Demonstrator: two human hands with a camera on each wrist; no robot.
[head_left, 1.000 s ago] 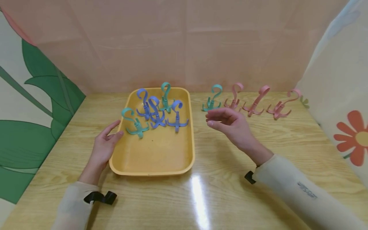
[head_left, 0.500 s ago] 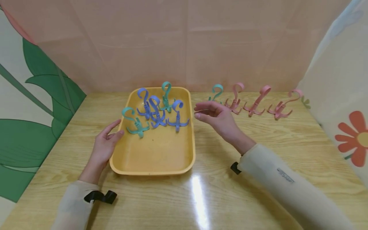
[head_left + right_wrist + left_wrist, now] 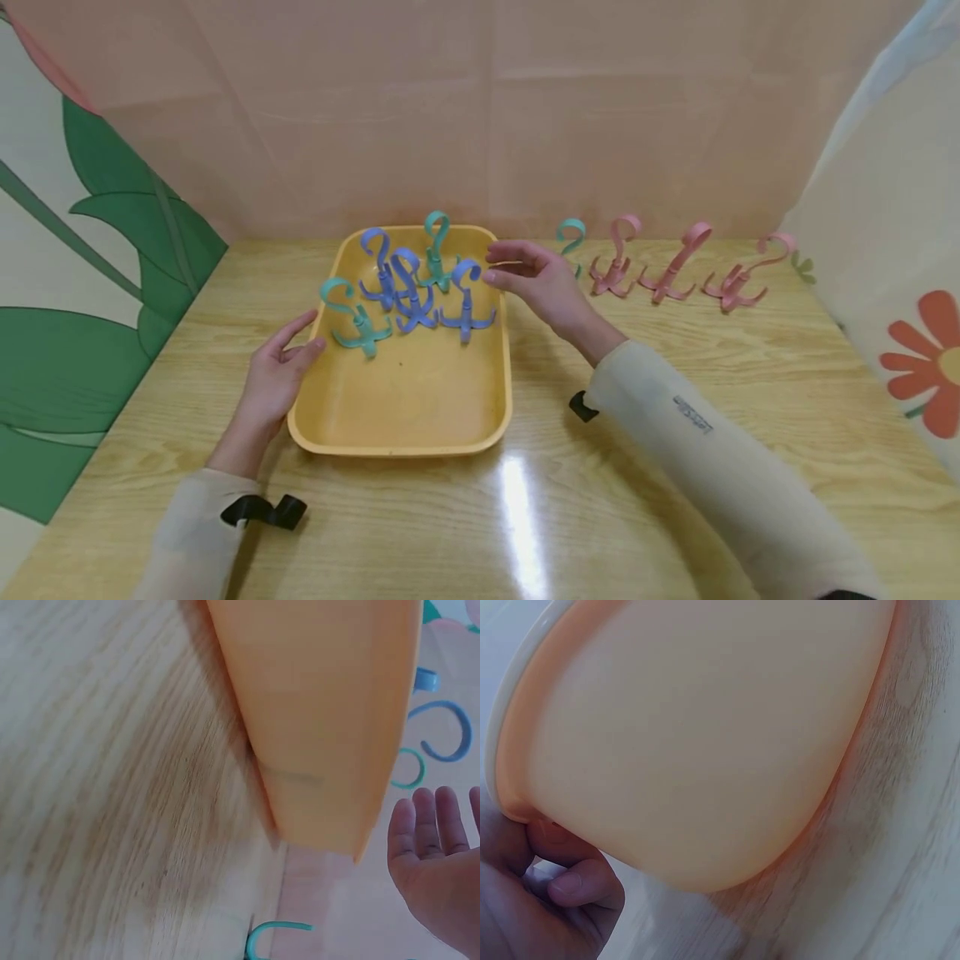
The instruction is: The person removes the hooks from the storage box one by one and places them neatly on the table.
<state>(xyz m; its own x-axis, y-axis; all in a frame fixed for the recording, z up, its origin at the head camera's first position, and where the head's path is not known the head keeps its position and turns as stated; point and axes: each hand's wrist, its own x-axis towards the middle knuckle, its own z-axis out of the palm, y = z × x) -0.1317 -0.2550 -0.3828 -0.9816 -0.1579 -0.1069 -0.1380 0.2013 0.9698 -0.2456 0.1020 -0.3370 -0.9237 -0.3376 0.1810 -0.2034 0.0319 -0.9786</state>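
A yellow plastic tray (image 3: 397, 451) holds several rotating hanger hooks toward its back. My left hand (image 3: 272, 379) grips the tray's left rim, with thumb on the rim and curled fingers below it in the left wrist view. My right hand (image 3: 547, 287) hovers over the tray's right rim with nothing in it, fingers extended in the right wrist view. Nearest to it is a blue hook (image 3: 466, 319); two more blue hooks stand left of that one. One green hook (image 3: 365, 336) is at the tray's left and another green hook (image 3: 437, 265) at its back.
On the wooden table (image 3: 637, 433), right of the tray, a green hook (image 3: 572, 236) stands partly hidden behind my right hand. Three pink hooks continue the row, the nearest pink hook (image 3: 613, 271) beside it. A pink cloth backdrop (image 3: 480, 125) rises behind the table.
My right hand has moved left from in front of the green table hook to above the tray's right rim. The left hand and the hooks have stayed in place.
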